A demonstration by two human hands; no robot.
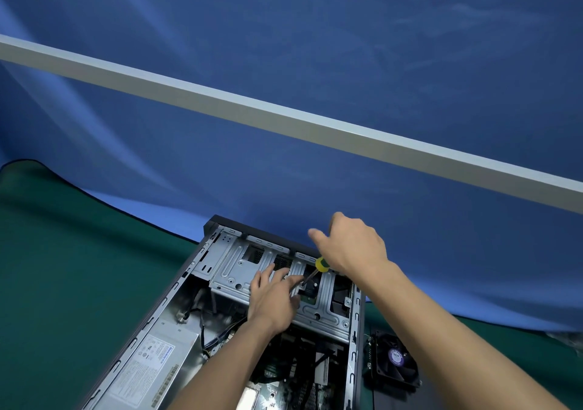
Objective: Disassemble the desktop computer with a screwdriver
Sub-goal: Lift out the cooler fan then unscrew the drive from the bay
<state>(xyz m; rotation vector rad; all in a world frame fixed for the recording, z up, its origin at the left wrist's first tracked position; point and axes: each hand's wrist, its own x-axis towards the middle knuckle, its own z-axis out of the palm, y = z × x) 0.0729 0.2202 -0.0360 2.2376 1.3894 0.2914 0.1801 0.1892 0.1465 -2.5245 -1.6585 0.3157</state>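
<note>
**Screwdriver tip set into the drive cage of the open computer**

Right now, an open grey metal desktop computer case (pixel 355 315) lies on its side on a dark green mat (pixel 63 267), its far end near a wrinkled blue cloth backdrop (pixel 284 78). A pale grey bar (pixel 284 119) crosses the backdrop on a slant.

At the far end of the case sits a silver perforated metal drive cage (pixel 233 271). The left hand (pixel 274 302) rests flat on this cage, its fingers stretched forward and slightly spread, their tips just beside the spot where the tool meets the metal. They hold nothing.

The right hand (pixel 350 245) is above the cage's far right part, wrapped around the top of a screwdriver with a yellow and green handle and thin steel shaft (pixel 317 269). Its index finger sticks out to the left; the other fingers close on the handle. The shaft slants down and to the left, and its tip meets the cage just beside the left fingertips. Whether a screw is there is too small to tell.

Nearer the camera, a silver boxed power supply with a white label (pixel 148 368) fills the case's left side, with cables and a green circuit board (pixel 277 390) to its right. Outside the case, on the right, 1 black square cooling fan with a purple centre sticker (pixel 394 362) lies on the mat.
</note>
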